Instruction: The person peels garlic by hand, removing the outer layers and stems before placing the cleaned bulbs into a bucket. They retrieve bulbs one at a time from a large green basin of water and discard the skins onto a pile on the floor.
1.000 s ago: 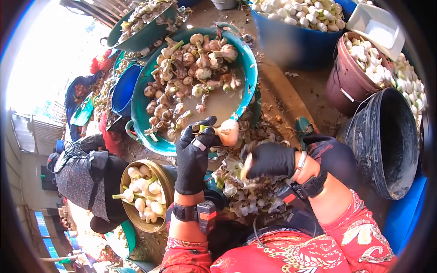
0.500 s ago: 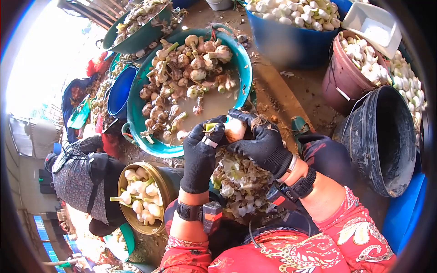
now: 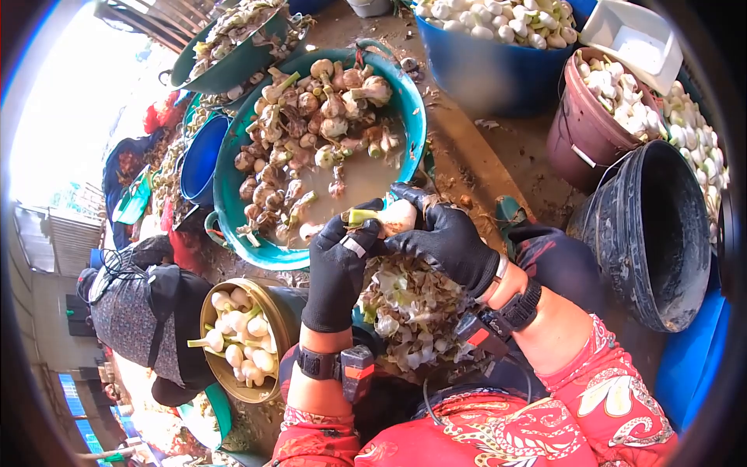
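Observation:
Between my gloved hands is a garlic bulb, white with brownish patches, its cut green stem pointing left. My left hand, in a black glove, is closed around the stem. My right hand, gloved too, curls its fingers around the bulb's right side. Both hands are over the near edge of a teal tub that holds unpeeled garlic bulbs in murky water. Below the hands lies a heap of loose garlic skins.
Left of my arm, an olive bucket holds peeled garlic. A black bucket, a maroon bucket with garlic and a white basin stand at right. Behind is a blue tub full of garlic. A person bends at left.
The bulb has turned slightly in my hands, and more of its stem now shows above my left fingers. The view has shifted a little; the containers stand as before.

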A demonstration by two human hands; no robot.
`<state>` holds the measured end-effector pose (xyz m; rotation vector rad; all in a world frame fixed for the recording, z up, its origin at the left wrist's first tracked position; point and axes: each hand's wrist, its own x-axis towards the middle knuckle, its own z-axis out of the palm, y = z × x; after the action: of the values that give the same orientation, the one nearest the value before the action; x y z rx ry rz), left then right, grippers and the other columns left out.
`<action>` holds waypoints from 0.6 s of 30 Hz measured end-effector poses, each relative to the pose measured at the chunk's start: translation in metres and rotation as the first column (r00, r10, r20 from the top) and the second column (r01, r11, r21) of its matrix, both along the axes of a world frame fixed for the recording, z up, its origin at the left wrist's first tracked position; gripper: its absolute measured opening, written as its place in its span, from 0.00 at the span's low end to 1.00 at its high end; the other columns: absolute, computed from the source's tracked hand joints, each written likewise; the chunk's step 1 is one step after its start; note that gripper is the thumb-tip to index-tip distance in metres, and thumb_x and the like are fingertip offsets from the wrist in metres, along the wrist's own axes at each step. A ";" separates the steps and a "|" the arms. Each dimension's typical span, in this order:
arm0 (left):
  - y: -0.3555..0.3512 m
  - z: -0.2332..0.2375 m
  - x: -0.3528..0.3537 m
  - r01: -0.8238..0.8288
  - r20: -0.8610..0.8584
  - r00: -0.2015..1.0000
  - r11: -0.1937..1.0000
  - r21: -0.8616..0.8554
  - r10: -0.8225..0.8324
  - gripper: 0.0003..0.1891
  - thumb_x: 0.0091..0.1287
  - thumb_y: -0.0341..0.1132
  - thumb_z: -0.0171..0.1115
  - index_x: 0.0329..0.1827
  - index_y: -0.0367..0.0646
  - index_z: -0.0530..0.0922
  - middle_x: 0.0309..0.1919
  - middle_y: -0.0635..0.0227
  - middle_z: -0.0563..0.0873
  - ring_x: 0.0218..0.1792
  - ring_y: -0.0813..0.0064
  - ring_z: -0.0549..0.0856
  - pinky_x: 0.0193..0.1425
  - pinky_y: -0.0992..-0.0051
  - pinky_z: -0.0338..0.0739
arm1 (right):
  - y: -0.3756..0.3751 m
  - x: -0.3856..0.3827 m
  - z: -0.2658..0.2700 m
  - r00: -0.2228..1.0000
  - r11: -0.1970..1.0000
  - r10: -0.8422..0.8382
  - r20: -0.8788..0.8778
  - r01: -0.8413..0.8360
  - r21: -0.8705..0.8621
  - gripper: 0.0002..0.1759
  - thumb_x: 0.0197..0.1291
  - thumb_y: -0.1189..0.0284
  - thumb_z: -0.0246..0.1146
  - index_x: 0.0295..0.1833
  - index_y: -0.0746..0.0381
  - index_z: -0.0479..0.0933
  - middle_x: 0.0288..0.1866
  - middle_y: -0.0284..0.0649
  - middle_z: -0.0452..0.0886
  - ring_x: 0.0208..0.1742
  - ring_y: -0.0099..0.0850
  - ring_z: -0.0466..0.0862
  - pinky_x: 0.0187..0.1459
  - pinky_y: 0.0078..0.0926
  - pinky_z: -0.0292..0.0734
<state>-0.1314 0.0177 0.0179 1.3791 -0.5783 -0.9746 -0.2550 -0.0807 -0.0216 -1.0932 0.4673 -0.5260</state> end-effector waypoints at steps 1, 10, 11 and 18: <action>0.002 0.000 0.001 0.000 -0.003 1.000 1.000 0.000 0.000 0.14 0.65 0.27 0.59 0.53 0.34 0.79 0.37 0.68 0.85 0.38 0.80 0.83 0.45 0.78 0.78 | 0.001 -0.001 0.003 0.999 0.997 0.018 0.040 -0.021 0.078 0.22 0.59 0.78 0.62 0.60 0.68 0.70 0.50 0.37 0.78 0.49 0.25 0.79 0.52 0.24 0.76; 0.007 -0.008 0.007 0.191 0.643 0.755 0.981 -0.023 -0.132 0.16 0.59 0.23 0.60 0.51 0.36 0.79 0.43 0.64 0.86 0.41 0.74 0.84 0.47 0.76 0.77 | 0.009 -0.017 0.015 0.863 0.467 0.378 0.336 -0.491 0.735 0.19 0.62 0.59 0.60 0.50 0.63 0.75 0.39 0.37 0.82 0.39 0.29 0.82 0.40 0.27 0.78; 0.010 -0.011 0.007 0.091 0.443 0.894 0.995 -0.043 -0.063 0.15 0.60 0.23 0.59 0.51 0.37 0.80 0.42 0.65 0.86 0.41 0.75 0.84 0.47 0.76 0.77 | 0.003 -0.018 0.012 0.855 0.505 0.386 0.347 -0.510 0.696 0.19 0.62 0.60 0.60 0.51 0.63 0.75 0.40 0.37 0.82 0.39 0.28 0.82 0.40 0.27 0.78; 0.024 -0.013 0.021 0.204 0.397 0.899 0.979 -0.006 -0.185 0.09 0.66 0.24 0.55 0.47 0.36 0.79 0.37 0.63 0.84 0.27 0.76 0.84 0.36 0.78 0.79 | -0.014 -0.011 -0.003 0.860 0.640 0.283 0.425 -0.499 0.584 0.20 0.62 0.66 0.60 0.57 0.61 0.71 0.42 0.36 0.79 0.44 0.28 0.81 0.47 0.31 0.78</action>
<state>-0.1100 0.0414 0.0049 1.5062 -1.0546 -0.8340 -0.2658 -0.0951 -0.0249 -0.3557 0.1077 -0.0824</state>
